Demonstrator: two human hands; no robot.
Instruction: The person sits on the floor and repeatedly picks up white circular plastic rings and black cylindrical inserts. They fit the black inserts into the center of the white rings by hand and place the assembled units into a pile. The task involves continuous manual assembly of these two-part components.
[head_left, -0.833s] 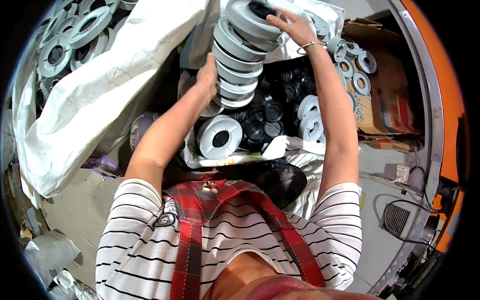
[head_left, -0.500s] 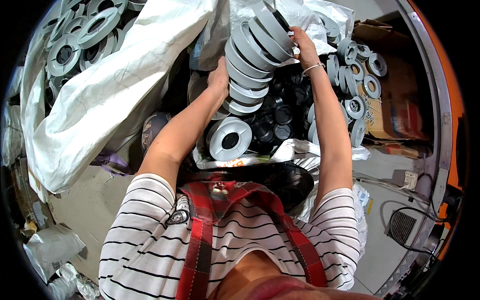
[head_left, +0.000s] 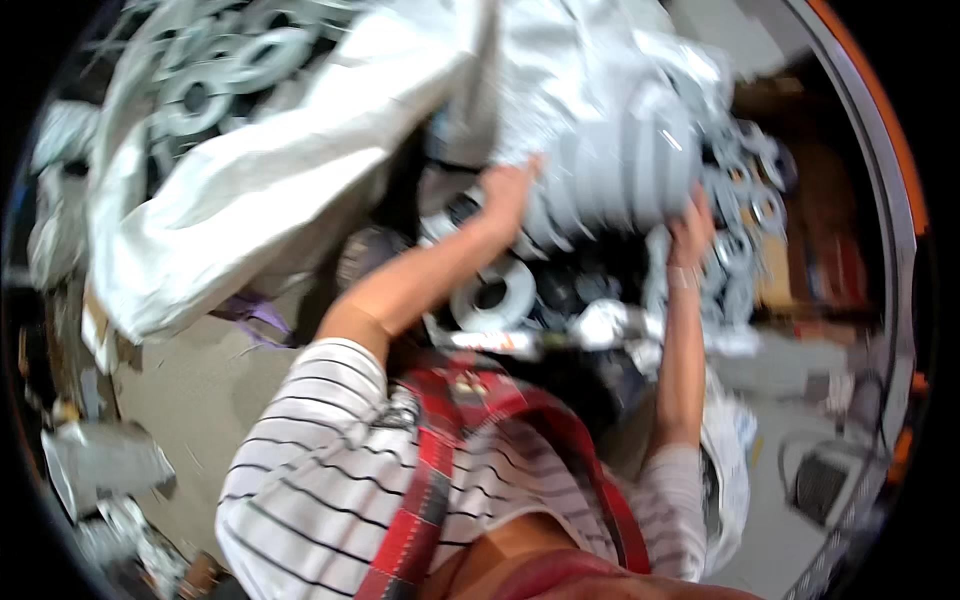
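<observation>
- the long stack of pale grey, round, rimmed plastic discs [head_left: 620,175] lies directly between the two hands, its long axis running across the body from one grip to the other; it rises slightly toward the right-hand end, so the discs stand nearly on edge
- the bare left hand [head_left: 508,197] grasps the left end of the stack, the fingers pointing up and away from the body along the end discs; from this grip the stack extends to the right
- the bare right hand [head_left: 691,232] grasps the right end, at the lower rim of the outermost disc; from this grip the stack extends left and a little away from the body; blur hides how firmly the fingers of either hand press
- toward the body from the left grip, and well apart from the right one, lies a loose pale grey, flat plastic ring with a dark centre [head_left: 519,288]; the left hand is the nearer to it
- below the middle of the stack, between the two grips, sit black, round plastic pieces [head_left: 560,290]; blur hides their outlines
- just beyond the right grip, to its right, is a heap of loose pale grey plastic rings [head_left: 737,285]; the right hand is nearer
- left of the left grip spreads a white, folded, woven plastic sack [head_left: 260,185]
</observation>
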